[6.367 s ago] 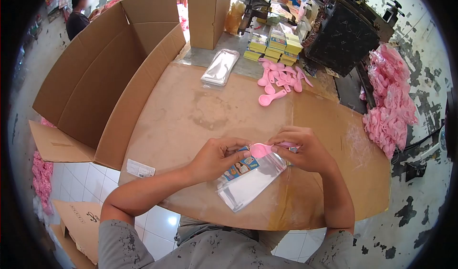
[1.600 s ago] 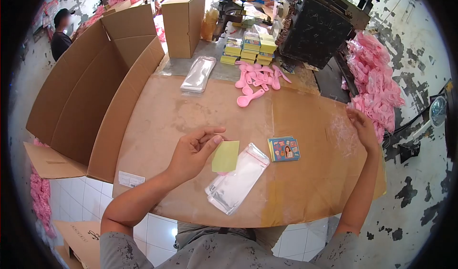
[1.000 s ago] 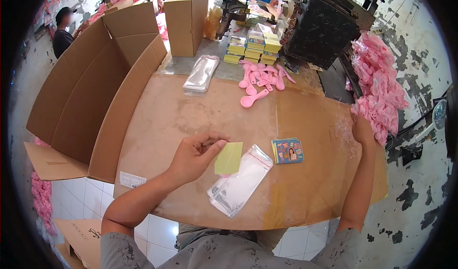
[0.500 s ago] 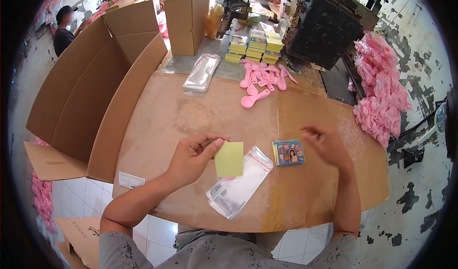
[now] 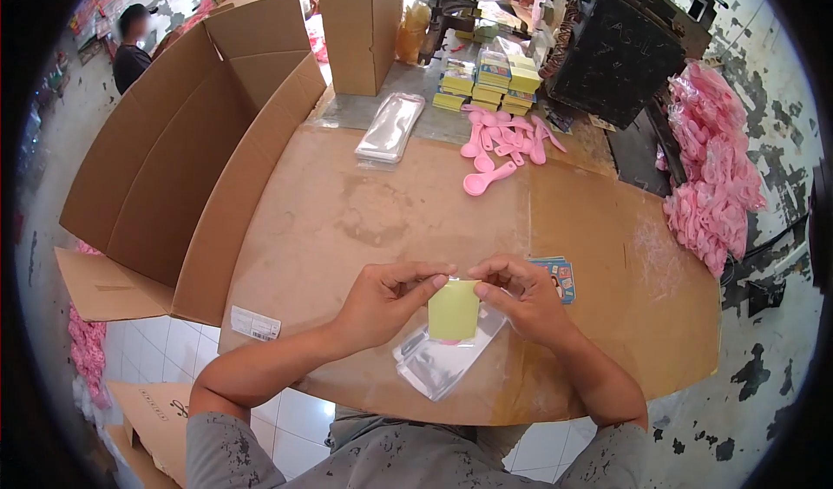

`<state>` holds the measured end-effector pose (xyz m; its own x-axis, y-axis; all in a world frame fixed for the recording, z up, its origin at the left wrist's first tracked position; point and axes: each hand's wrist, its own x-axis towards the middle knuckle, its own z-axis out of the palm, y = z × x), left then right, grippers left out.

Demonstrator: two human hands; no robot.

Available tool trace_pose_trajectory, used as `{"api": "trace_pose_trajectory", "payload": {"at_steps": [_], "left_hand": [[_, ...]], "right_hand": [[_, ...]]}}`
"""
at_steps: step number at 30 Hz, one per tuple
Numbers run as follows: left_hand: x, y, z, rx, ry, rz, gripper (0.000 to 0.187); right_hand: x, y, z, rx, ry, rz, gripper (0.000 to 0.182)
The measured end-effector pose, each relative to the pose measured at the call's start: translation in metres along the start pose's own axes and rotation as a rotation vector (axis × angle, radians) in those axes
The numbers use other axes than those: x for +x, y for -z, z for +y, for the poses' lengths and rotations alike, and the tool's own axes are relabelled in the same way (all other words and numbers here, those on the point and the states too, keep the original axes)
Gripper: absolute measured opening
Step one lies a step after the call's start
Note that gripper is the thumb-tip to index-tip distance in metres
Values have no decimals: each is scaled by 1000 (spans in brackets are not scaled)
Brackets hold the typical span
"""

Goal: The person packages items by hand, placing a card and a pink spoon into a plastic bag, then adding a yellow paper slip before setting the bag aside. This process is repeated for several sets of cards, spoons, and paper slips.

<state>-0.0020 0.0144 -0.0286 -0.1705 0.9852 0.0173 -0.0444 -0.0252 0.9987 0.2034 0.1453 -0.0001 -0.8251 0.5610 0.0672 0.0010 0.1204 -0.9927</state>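
Yellow card (image 5: pixel 453 311), likely light and easily creased, suits corner holds; fingers of left hand (image 5: pixel 386 302) and right hand (image 5: pixel 528 302) pinch its top corners.

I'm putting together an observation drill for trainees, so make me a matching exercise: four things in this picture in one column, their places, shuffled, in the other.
Things
1. yellow-green card
2. loose pink spoons
3. open cardboard box
4. heap of pink bundles

Places
A. Lying just on the near side of the stacked cards
B. By the peeling wall, on the right
C. Held up between the left hand and the right hand
D. Left of the table

Pairs: 1-C, 2-A, 3-D, 4-B
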Motion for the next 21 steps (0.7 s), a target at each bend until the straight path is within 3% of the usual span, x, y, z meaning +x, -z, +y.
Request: {"api": "trace_pose_trajectory", "payload": {"at_steps": [6,13,19,21], "left_hand": [[3,-1,-3,-8,-51,-26,25],[7,4,-1,78,-218,-110,25],[7,8,-6,-1,-146,-176,24],[7,7,-1,-156,-66,-175,24]], "right_hand": [[0,7,12,131,-130,31,12],[-3,17,21,98,-10,-1,16],[-5,21,21,28,21,-28,16],[-5,24,20,44,15,-41,16]]}}
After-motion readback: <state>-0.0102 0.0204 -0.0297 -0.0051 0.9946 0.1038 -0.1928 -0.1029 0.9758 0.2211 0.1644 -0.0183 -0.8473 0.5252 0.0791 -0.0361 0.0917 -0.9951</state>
